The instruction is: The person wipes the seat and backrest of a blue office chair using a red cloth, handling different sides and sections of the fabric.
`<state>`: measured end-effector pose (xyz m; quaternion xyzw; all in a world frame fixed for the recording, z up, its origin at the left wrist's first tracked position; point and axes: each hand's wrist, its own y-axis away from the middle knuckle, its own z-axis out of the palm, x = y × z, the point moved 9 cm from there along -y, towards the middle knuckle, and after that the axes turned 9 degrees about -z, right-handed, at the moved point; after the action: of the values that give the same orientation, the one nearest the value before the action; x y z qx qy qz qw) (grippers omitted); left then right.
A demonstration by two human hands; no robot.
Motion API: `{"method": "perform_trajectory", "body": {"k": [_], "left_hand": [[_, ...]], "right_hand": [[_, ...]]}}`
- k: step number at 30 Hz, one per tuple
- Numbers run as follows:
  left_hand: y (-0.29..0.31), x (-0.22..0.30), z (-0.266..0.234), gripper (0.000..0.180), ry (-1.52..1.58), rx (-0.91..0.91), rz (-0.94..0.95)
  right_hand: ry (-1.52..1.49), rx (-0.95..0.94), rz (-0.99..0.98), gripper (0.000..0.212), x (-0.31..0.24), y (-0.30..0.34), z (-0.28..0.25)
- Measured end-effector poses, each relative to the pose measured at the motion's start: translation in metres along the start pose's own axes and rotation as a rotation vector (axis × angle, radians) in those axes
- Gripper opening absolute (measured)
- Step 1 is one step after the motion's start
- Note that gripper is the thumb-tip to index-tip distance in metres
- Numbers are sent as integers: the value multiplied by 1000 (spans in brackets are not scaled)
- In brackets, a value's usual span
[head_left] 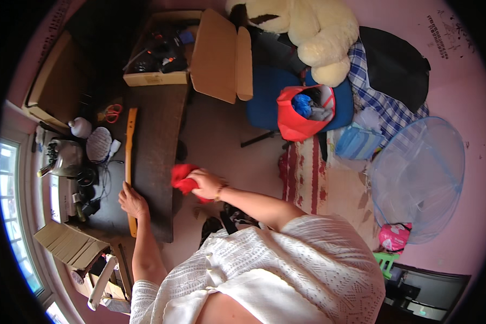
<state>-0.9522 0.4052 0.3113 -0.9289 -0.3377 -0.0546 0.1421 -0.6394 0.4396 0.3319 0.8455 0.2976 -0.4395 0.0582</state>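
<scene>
At the dark worktop (154, 140), a metal kettle (65, 157) and a round white mesh strainer (99, 144) crowd its far left side, orange-handled scissors (113, 113) just beyond them. My left hand (132, 202) lies flat and open on a long wooden strip (129, 167) that runs along the worktop. At the worktop's right edge, my right hand (206, 183) is closed around a bunched red cloth (181, 178); it looks soft, light and limp, best gripped in a wad as I have it. An open cardboard box (162, 78) of dark odds and ends sits at the worktop's far end. Right of the worktop, a red bag (297, 121) rests on a blue chair (264, 102), under a cream plush bear (308, 29), with a blue mesh dome (421, 173) against the pink wall (459, 86).
</scene>
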Motion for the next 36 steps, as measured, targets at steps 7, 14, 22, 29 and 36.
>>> {"method": "perform_trajectory", "body": {"k": [7,14,22,29,36], "left_hand": [[-12,-7,7,41,9,-131,-87],[3,64,-43,39,223,39,-58],[110,327,-17,34,608,-355,232],[195,515,32,55,876,-1171,15],[299,533,48,122,663,-1875,-564]], "right_hand": [[86,244,604,70,144,123,-165],[429,286,981,112,269,222,-355],[445,47,1106,80,356,257,-423],[559,7,665,32,244,214,-458],[408,267,325,28,112,183,-499]]}}
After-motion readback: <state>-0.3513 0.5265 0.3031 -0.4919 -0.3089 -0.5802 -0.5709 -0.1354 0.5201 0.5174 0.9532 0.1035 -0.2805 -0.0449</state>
